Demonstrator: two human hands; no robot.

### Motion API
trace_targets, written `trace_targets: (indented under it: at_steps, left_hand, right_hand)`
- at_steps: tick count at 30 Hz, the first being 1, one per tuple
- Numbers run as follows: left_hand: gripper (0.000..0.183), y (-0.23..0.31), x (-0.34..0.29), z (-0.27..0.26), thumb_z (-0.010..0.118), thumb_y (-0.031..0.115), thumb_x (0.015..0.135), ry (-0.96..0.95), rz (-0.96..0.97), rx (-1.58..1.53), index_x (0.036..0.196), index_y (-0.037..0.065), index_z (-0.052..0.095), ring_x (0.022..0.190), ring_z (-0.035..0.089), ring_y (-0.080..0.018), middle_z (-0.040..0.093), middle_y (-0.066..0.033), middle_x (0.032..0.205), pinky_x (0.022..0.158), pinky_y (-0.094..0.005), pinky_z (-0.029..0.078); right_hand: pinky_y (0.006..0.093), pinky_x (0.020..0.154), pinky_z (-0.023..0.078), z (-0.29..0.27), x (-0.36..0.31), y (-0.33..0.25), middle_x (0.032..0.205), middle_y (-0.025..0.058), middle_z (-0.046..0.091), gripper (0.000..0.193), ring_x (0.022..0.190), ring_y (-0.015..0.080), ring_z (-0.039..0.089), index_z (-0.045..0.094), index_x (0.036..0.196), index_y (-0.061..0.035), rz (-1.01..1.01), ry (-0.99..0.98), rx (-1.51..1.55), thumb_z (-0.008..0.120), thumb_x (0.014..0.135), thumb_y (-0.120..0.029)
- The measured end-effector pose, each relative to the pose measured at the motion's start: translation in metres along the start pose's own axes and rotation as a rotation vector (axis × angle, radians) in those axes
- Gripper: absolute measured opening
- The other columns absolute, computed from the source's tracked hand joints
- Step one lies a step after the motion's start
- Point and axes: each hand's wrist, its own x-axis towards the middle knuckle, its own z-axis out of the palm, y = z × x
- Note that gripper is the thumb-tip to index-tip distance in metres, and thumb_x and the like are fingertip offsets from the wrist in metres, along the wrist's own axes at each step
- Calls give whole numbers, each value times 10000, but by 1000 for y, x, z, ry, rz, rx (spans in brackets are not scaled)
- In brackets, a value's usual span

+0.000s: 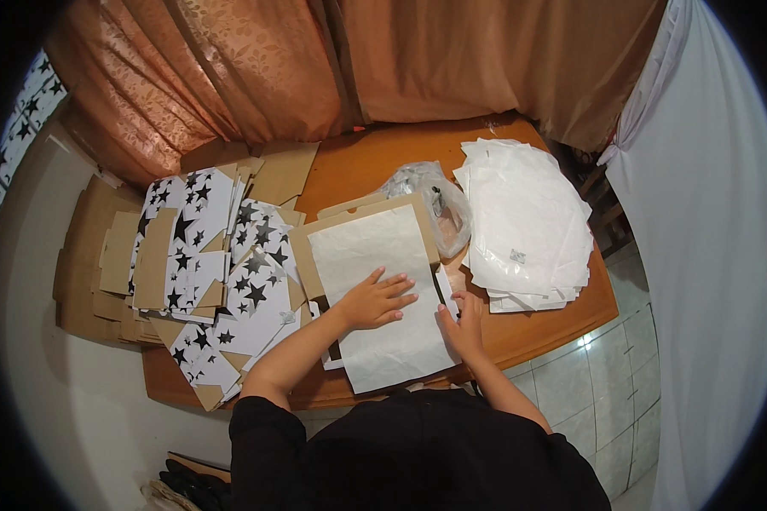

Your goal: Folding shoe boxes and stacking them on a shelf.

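Take the centre of the white sheet (375, 243) as the clock centre, with 12 o'clock pointing away from the person; the sheet lies over an open cardboard carton (305, 249) on the wooden table (337, 175), the carton's brown inner face exposed along the 12 and 10 o'clock margins; the left hand (373, 303) rests palm down near the centre of the sheet, fingers spread, grasping nothing; the right hand (464, 325) is at the right edge, between 3 and 4 o'clock, fingers bent, thumb and forefinger beside a narrow white flap (445, 279); whether these fingers pinch the sheet, the flap or neither cannot be told; the stack of white sheets (533, 213) is at 2 o'clock, the clear plastic bag (453, 213) at 1 o'clock, and the star-printed cartons (179, 247) at 9 to 10 o'clock; judged by appearance, the sheet is probably light and limp, prone to wrinkle under a dragging palm and to tear if pulled sharply at a corner; hold it with a broad flat palm at the centre and a light pinch on a free margin; the carton is probably light but stiffer, liable to bend at its creases; grip it by the brown margin at 10 o'clock, not by the flaps
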Motion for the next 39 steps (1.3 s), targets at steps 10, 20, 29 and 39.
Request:
trace_targets:
  at_steps: [10,20,29,39]
  left_hand:
    - [468,-1,3,39,313,426,961,-93,57,-136,1382,230,374,1361,263,-257,274,-75,1478,1095,-507,166]
    - [467,-7,2,66,319,356,967,-196,12,-274,1405,195,328,1342,281,-309,301,-136,1449,1096,-466,225]
    - [385,12,-21,44,478,205,889,-148,-89,-95,1272,209,519,1210,475,-250,520,-65,1306,958,-503,382]
    - [299,22,21,17,521,277,858,-553,-486,-947,1044,105,682,981,618,-255,671,-112,1032,881,-327,453]
  right_hand:
    - [348,863,393,-6,-11,43,1054,169,494,258,971,285,488,504,1056,7,247,-1,277,552,871,-166]
    - [327,803,415,-2,-9,57,991,129,489,215,894,220,481,527,1030,-6,291,40,366,527,901,-178]
    - [321,832,424,-3,34,62,1009,151,517,219,917,237,520,541,1041,-3,266,36,362,545,872,-142]
    - [420,844,404,7,159,27,974,113,569,218,947,326,510,584,976,-68,-279,-36,-146,559,760,-86]
